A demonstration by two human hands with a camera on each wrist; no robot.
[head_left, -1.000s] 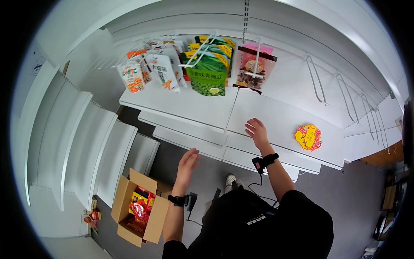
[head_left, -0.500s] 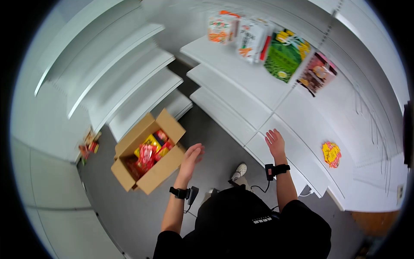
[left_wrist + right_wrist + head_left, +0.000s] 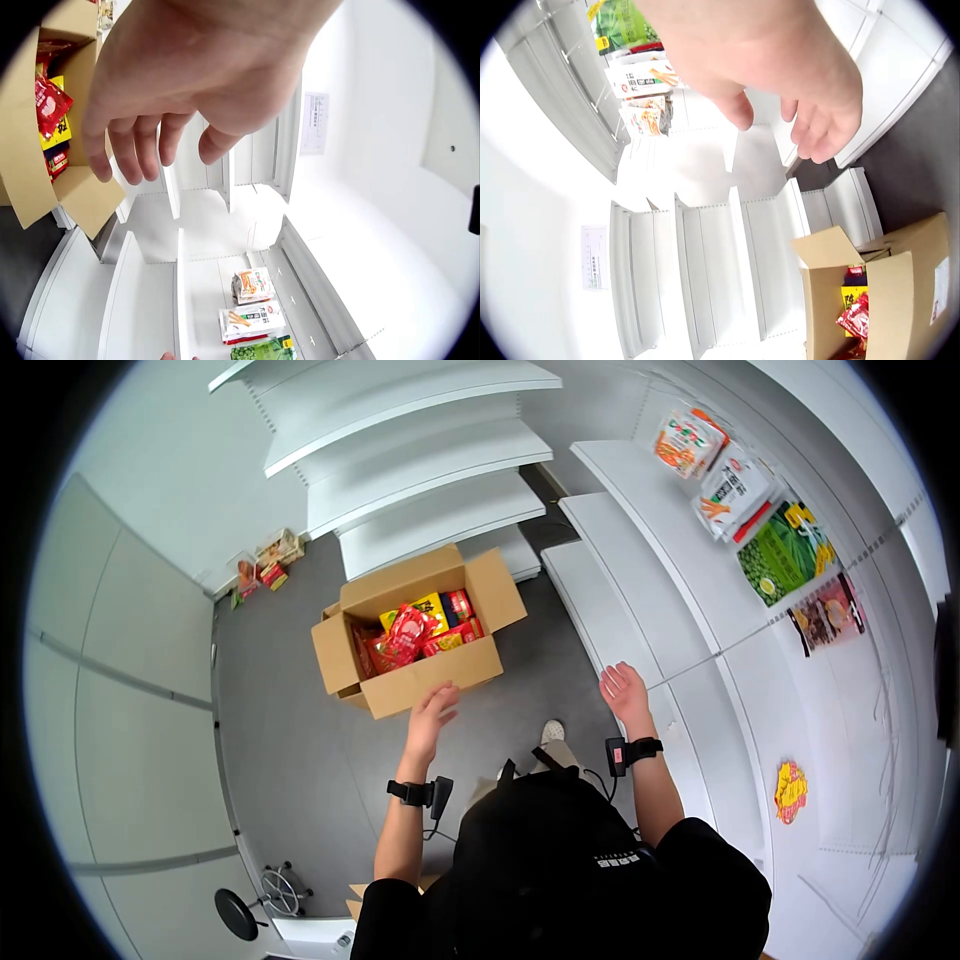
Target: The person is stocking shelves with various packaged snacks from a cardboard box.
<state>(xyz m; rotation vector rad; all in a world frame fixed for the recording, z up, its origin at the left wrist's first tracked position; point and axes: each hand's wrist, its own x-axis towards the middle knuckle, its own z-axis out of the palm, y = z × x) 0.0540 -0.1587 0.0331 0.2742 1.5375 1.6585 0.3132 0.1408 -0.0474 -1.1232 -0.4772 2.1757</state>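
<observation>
My left hand [image 3: 430, 722] hangs in the air with relaxed fingers and holds nothing; in the head view its fingertips overlap the near side of an open cardboard box [image 3: 480, 668]. Inside the box lie red snack bags [image 3: 408, 634] and a yellow bag [image 3: 432, 610]. My right hand [image 3: 626, 695], also bare of any item, floats beside the shelf edge with its fingers loosely extended. In the right wrist view that hand [image 3: 780, 82] shows its thumb apart from the fingers. The left wrist view shows the left hand [image 3: 187, 82] with fingers pointing down.
White shelves [image 3: 430, 510] rise behind the box. On the right, a rack holds white bags [image 3: 735, 490], a green pea bag [image 3: 785, 555] and a pink-brown bag [image 3: 828, 617]. A yellow-red tag [image 3: 790, 792] lies on its shelf. A stool [image 3: 240, 915] stands lower left; small packages [image 3: 270, 565] sit by the wall.
The head view has turned left, so the box now sits near the middle and the hanging bags have shifted to the right. Both hands stay raised and hold nothing.
</observation>
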